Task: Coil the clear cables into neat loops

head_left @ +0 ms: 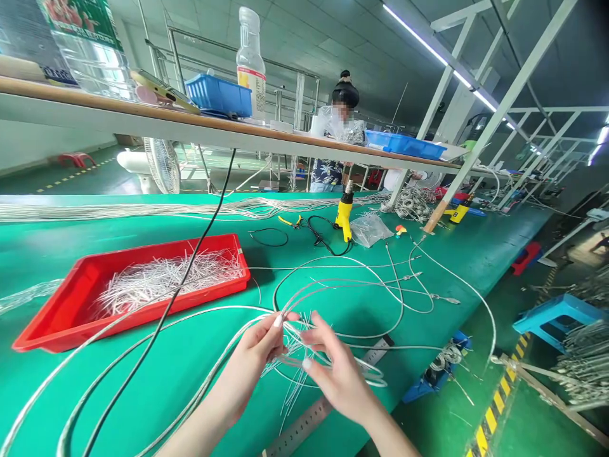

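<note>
Both my hands are raised over the green workbench mat (457,254), close together at the near edge. My left hand (252,358) pinches a bundle of thin white wires (299,346) fanning out of a braided grey cable (200,387). My right hand (337,374) grips strands of those wires between thumb and fingers. Further loops of braided cable lie across the mat around both hands. A steel ruler (299,425) lies under my right forearm. A black cable (162,324) crosses the red tray (143,320), which is full of cut white wires.
A yellow heat gun (344,216) stands on the mat beside a clear plastic bag (371,230) and yellow-handled pliers (290,221). Above is a shelf (190,124) with blue bins and bottles. A co-worker (340,139) stands beyond it. The bench edge drops to the floor at right.
</note>
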Demonstrator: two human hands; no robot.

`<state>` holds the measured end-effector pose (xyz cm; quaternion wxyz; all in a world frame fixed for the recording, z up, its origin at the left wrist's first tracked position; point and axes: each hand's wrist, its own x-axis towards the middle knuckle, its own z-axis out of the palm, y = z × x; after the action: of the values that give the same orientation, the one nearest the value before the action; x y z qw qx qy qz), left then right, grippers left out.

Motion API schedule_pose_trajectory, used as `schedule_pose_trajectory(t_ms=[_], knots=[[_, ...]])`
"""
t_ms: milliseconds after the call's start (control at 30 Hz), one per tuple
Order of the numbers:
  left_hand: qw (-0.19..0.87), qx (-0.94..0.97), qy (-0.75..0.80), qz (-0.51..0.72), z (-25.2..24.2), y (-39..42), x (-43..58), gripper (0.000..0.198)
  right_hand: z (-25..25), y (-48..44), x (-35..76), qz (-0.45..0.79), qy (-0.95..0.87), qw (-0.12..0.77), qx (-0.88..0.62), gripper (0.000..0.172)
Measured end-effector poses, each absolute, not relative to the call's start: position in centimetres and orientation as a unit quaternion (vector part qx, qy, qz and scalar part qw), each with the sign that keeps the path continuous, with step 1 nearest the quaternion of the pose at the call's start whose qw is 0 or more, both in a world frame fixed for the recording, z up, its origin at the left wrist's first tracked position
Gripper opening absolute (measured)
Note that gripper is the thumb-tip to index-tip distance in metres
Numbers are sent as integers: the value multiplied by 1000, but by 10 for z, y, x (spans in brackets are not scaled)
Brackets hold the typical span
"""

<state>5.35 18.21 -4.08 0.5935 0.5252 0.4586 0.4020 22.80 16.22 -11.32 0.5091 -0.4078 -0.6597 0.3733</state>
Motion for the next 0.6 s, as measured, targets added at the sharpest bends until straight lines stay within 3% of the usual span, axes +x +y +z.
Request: schedule_pose_trajectory(t_ms=[67, 100, 200, 333, 467, 600], knots=[[586, 558, 443, 386, -46, 177, 44, 50, -108, 179, 247, 515, -465, 622, -362, 58], [578, 573, 443, 375, -49, 173, 37, 49, -105, 190, 262, 527, -424, 645, -357, 48], [533, 613, 473, 342, -61, 154, 15, 46, -93, 225, 315, 519, -349, 688, -369, 33], [416, 708, 492, 290, -80, 124, -3, 34, -80, 249, 356, 486, -294, 732, -377, 27], [314, 798, 467, 217, -92, 104, 6, 33, -58, 235, 328, 488, -308, 736, -354, 22], [244, 836, 474, 125, -103, 96, 32, 42, -29, 208, 274, 528, -432, 645, -345, 42]])
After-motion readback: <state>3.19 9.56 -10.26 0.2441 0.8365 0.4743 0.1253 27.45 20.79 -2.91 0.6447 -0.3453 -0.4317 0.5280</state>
